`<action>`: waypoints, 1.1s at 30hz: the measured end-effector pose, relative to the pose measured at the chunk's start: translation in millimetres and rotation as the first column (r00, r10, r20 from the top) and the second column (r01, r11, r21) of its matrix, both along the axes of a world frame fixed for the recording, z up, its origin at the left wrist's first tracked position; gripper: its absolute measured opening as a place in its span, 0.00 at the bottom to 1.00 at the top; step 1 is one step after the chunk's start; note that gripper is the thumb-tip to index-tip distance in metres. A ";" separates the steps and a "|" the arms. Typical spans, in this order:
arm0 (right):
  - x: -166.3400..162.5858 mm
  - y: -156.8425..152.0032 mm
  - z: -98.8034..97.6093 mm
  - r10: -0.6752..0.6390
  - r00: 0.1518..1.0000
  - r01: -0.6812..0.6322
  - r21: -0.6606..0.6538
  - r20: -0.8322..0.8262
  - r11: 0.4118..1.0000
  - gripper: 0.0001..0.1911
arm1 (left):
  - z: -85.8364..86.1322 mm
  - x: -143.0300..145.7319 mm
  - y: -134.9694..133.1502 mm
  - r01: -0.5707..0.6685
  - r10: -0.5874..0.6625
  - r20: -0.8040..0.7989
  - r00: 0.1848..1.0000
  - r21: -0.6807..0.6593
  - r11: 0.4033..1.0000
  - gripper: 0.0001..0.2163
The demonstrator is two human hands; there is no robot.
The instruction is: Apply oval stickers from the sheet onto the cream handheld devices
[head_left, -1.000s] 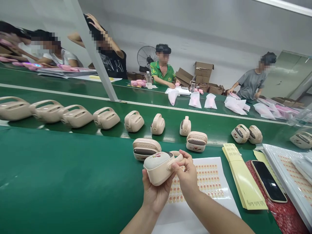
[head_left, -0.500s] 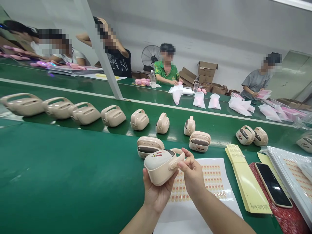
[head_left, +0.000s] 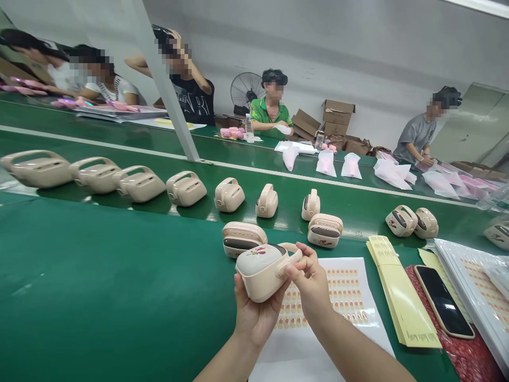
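Note:
A cream portable speaker (head_left: 260, 276) with a carry handle and a red motif on its light front is held up above the bench. My left hand (head_left: 256, 321) cups it from below, fingers wrapped around its base. At the handle's side joint my right hand (head_left: 312, 284) pinches with thumb and fingers; whether a small piece sits under the fingertips I cannot make out. Just behind stand two more speakers, one cream with a dark band (head_left: 243, 233), the other with a red motif (head_left: 325, 231). A sheet of small orange-and-cream stickers (head_left: 345, 284) lies beneath my right hand.
Several cream speakers (head_left: 186, 190) line the green conveyor belt (head_left: 278, 225). To the right lie yellow strips (head_left: 401, 297), a phone (head_left: 444, 300) and stacked sticker sheets (head_left: 483, 286). A slanted white post (head_left: 163, 79) rises beyond the belt. Co-workers sit or stand across.
My right thumb and fingers have shifted slightly left along the handle joint. The speaker has barely moved. Across the belt, the co-worker in green now handles a white wrapper.

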State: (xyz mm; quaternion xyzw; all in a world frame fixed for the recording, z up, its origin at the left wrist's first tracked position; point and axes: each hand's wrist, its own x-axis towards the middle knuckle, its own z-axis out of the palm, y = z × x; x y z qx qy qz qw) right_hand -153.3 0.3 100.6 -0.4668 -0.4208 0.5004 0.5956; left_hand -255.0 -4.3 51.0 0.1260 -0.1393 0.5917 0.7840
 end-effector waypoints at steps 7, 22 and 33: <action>-3.9 -0.6 -13.3 -0.082 0.989 0.072 0.078 0.127 0.994 0.12 | -1.0 1.3 -0.9 -0.005 0.005 0.021 1.000 -0.014 1.000 0.24; 6.1 11.1 -15.5 -0.050 0.910 -0.041 0.210 0.411 0.977 0.16 | -10.3 -1.5 1.4 0.080 -0.079 -0.019 0.997 0.004 0.997 0.25; 40.6 62.0 -59.5 -0.012 0.746 -0.056 0.081 0.666 0.995 0.06 | 2.3 -28.7 13.5 -0.279 0.255 -0.247 0.935 -0.067 0.958 0.29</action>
